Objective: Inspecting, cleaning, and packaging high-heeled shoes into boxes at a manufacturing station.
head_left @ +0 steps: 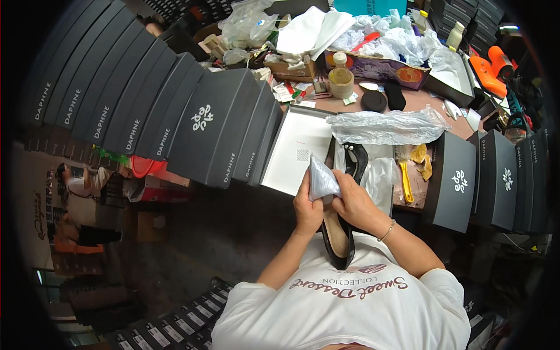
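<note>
Both my hands are closed round a pale bluish-grey wad of crumpled stuffing [322, 179], in front of my chest. My left hand [308, 209] pinches its left side, and my right hand [354, 201] presses its right side. Just below the wad is a black shoe [336, 236] with a beige insole, its heel end toward my white shirt. Whether my fingers also grip this shoe is hidden. Beyond my right hand, a second black shoe [357, 158] with pearl-like beads lies in an open white-lined shoebox [291, 150].
Crumpled clear wrapping [388, 125] lies across the box. A yellow-handled brush [406, 181] sits to its right. Dark shoeboxes stand in rows at the left [219, 125] and right [454, 181]. Behind are a glue jar [340, 81], white paper [315, 32] and an orange tape dispenser [489, 76].
</note>
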### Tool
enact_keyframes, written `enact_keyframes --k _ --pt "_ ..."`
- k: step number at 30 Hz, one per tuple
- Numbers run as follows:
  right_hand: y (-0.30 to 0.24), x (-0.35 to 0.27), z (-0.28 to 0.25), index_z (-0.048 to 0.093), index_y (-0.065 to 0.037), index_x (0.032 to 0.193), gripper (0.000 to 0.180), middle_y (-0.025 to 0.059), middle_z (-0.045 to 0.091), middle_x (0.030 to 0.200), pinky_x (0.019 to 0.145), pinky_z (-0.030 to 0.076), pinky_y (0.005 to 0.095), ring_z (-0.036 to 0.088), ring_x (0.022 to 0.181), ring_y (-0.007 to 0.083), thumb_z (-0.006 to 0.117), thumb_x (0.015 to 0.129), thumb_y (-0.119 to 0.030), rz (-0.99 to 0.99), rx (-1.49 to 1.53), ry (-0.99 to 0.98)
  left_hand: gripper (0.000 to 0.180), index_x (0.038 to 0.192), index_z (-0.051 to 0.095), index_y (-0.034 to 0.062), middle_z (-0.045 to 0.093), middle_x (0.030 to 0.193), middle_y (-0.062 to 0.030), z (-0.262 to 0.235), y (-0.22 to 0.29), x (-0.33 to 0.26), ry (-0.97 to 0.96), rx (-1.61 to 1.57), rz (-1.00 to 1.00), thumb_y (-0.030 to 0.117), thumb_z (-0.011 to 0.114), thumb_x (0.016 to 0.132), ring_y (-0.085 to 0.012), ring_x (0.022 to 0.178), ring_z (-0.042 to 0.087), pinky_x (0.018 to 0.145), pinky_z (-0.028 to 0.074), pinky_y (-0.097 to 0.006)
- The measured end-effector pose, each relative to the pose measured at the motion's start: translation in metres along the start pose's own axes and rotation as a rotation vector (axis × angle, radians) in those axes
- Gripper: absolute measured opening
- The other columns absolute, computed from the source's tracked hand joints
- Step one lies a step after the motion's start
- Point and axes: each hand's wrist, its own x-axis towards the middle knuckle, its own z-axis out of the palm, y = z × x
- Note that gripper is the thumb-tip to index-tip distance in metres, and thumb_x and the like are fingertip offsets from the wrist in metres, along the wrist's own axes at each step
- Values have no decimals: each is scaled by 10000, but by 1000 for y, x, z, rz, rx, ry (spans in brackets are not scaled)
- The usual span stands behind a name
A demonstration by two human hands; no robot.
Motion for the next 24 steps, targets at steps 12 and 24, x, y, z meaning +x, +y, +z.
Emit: enact_keyframes --k 12,24 --pt "1 -3 2 328 44 1332 596 282 497 1127 814 483 453 554 962 452 543 786 -61 41 78 41 649 1385 386 -41 529 1308 -226 12 9 8 70 -84 17 -97 502 749 -296 1198 539 994 424 -347" --pt "18 -6 16 360 15 1326 552 270 492 1178 925 434 416 525 1076 420 517 802 -57 96 260 103 789 1461 223 2 455 1364 -181 7 21 7 -42 -225 -133 -26 616 778 -231 1210 501 999 410 -321"
